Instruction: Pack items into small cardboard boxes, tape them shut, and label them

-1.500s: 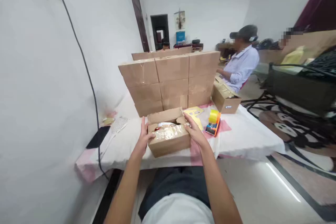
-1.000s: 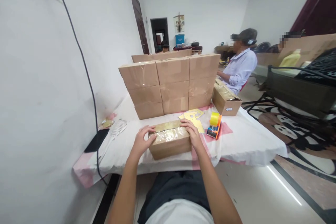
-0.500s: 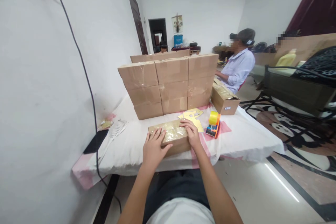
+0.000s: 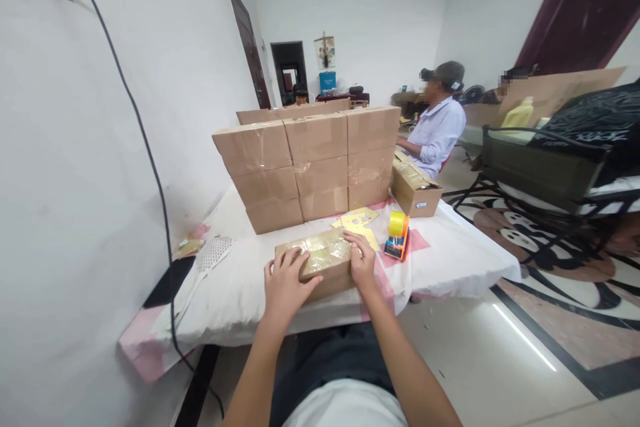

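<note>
A small cardboard box [image 4: 327,255] with shiny clear tape across its top lies on the table before me. My left hand [image 4: 286,283] grips its left end, fingers bent over the top and thumb along the front edge. At the right end, my right hand [image 4: 362,260] is wrapped around the corner, its fingertips on the top. Just right of the box stands a tape dispenser [image 4: 397,240] with a yellow roll. Flat yellow cut-out sheets [image 4: 361,223] lie behind the box, partly hidden by it and my right hand.
Stacked cardboard boxes [image 4: 315,163] form a wall at the back of the cloth-covered table [image 4: 450,263]. Another taped box [image 4: 416,190] stands at right, near a seated person [image 4: 440,123]. A black cable [image 4: 135,107] hangs down the left wall past the table.
The view has swung slightly right, so things sit further left. My left fingers are more bent on the box, and my right fingers have slid a little toward its right end.
</note>
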Demonstrator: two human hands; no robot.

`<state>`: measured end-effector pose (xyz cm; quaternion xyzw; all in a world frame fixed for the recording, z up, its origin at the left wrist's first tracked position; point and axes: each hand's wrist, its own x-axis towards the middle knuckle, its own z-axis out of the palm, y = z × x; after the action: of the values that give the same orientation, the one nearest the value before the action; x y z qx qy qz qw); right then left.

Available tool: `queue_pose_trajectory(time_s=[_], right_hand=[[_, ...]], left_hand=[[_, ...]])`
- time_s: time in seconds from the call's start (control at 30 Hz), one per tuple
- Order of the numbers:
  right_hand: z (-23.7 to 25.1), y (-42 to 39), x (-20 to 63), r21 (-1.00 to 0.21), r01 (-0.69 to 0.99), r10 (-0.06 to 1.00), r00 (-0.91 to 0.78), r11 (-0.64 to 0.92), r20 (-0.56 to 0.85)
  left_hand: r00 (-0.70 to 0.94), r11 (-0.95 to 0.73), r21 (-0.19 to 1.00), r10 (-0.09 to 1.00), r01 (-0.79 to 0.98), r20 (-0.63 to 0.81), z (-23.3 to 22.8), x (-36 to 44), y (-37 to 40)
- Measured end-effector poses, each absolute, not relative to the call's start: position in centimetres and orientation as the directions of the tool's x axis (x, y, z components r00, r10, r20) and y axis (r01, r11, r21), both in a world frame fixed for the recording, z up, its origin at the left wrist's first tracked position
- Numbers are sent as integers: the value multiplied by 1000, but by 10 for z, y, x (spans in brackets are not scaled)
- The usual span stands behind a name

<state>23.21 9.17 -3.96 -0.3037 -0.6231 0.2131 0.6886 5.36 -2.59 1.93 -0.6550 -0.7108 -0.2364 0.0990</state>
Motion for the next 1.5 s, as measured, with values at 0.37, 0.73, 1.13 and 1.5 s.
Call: queue_pose_trajectory(time_s=[0.37, 0.73, 1.13, 1.5], right_hand=[[-42, 78, 223, -858, 59, 810, 299, 511, 504], [-62, 66, 279, -954, -216, 978, 63, 207, 198], [-35, 170, 428, -987, -146, 953, 301, 73, 26], [-56, 206, 373, -993, 46, 973, 200, 107, 114]], left_hand=[[-96, 22, 147, 851, 989, 517, 6, 49, -25], [-91, 33, 121, 849, 992, 520, 5, 30, -20], [-105, 75, 93, 921, 993, 374, 26, 2, 5], [-133, 119, 60, 929, 991, 346, 33, 18, 1]])
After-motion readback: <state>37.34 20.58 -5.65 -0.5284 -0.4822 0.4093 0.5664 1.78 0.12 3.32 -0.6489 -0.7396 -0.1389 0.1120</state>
